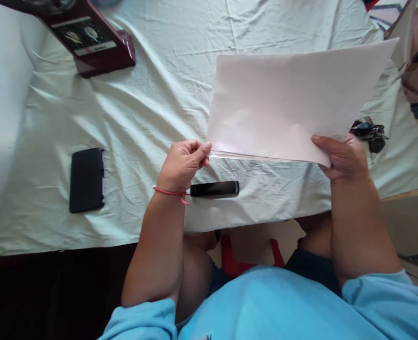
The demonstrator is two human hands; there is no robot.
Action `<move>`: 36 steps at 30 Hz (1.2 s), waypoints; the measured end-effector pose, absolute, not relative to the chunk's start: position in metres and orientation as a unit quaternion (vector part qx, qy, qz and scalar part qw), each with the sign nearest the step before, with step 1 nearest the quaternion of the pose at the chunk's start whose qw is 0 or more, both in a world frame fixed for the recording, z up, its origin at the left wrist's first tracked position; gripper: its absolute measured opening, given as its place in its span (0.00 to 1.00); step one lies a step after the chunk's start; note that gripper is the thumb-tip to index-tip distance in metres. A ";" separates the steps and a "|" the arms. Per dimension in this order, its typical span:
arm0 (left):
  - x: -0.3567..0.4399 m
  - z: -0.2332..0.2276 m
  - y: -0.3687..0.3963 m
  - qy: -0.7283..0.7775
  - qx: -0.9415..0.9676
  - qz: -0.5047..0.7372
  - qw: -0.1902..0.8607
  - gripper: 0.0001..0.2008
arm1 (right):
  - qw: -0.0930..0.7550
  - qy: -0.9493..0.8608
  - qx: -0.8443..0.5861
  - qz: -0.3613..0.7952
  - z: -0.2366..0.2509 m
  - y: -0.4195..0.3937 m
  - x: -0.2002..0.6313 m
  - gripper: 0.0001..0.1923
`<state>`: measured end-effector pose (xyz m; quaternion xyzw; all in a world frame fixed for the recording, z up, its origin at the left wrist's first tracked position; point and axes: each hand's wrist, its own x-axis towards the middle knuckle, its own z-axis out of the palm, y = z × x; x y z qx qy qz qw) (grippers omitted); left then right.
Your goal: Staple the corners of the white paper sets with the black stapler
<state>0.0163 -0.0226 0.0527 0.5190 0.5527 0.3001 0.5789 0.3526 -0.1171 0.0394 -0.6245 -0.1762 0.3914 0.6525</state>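
A thin stack of white paper sheets [286, 101] is lifted above the table, tilted up toward me. My left hand [183, 163] pinches its near left corner between thumb and fingers; a red string sits on that wrist. My right hand [343, 156] grips the near right corner, thumb on top. A slim black device [215, 189] lies on the cloth just below my left hand.
A wrinkled white cloth [141, 108] covers the table. A black phone [87, 179] lies at the left. A dark red box [88, 40] stands at the far left. A bunch of keys [370, 132] rests past my right hand. A red stool [237, 259] shows under the table edge.
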 end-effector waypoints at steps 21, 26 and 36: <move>0.018 0.057 -0.030 0.486 0.542 0.349 0.591 0.24 | 0.656 -0.179 -0.619 0.393 0.038 -0.118 0.354 0.23; 0.016 0.057 -0.032 0.501 0.550 0.323 0.585 0.21 | 0.659 -0.186 -0.618 0.387 0.038 -0.119 0.355 0.21; 0.018 0.048 -0.026 0.494 0.507 0.378 0.597 0.31 | 0.665 -0.195 -0.618 0.371 0.040 -0.122 0.354 0.23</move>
